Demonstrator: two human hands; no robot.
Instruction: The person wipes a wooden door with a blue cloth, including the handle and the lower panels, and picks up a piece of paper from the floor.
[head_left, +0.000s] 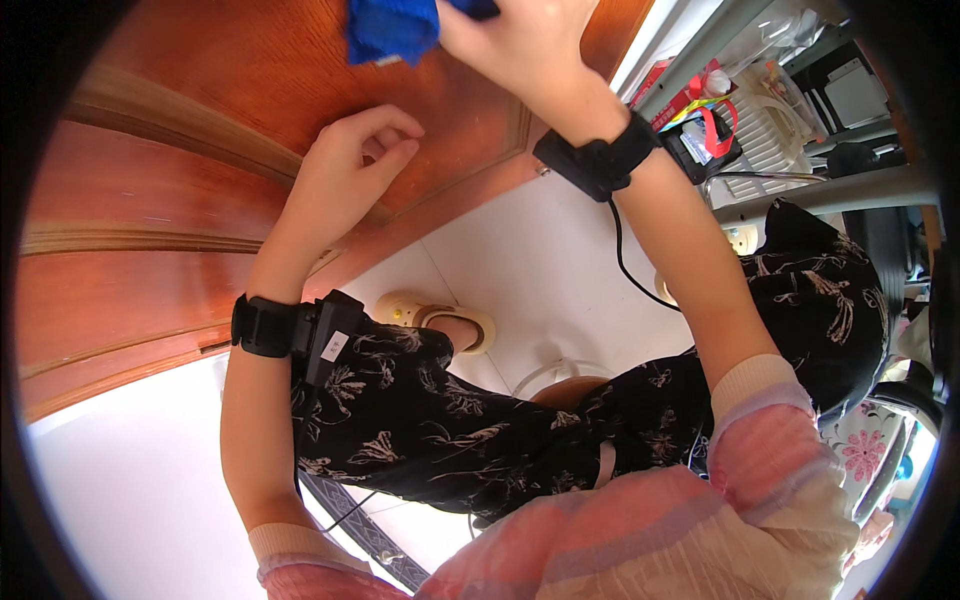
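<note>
Before me stands a reddish-brown panelled wooden door (225, 82). At the top edge of the picture, my right hand (525, 45) grips a blue cloth (394, 30) against its surface. Part of that hand and of the cloth is cut off by the frame. Lower and to the left, my left hand (352, 165) hovers by the door panel, its fingers loosely curled and nothing visible in them. Whether it touches the wood, I cannot tell. A black strap with a small box (600, 157) circles my right wrist, and a similar strap (274, 326) circles the left.
On the right, a grey metal frame (840, 191) stands beside a cluttered shelf with a white ribbed container (765, 127) and a red box (660, 86). A black cable (626, 255) hangs from my right wrist. Pale floor tiles (540, 255) lie around my beige clog (401, 309).
</note>
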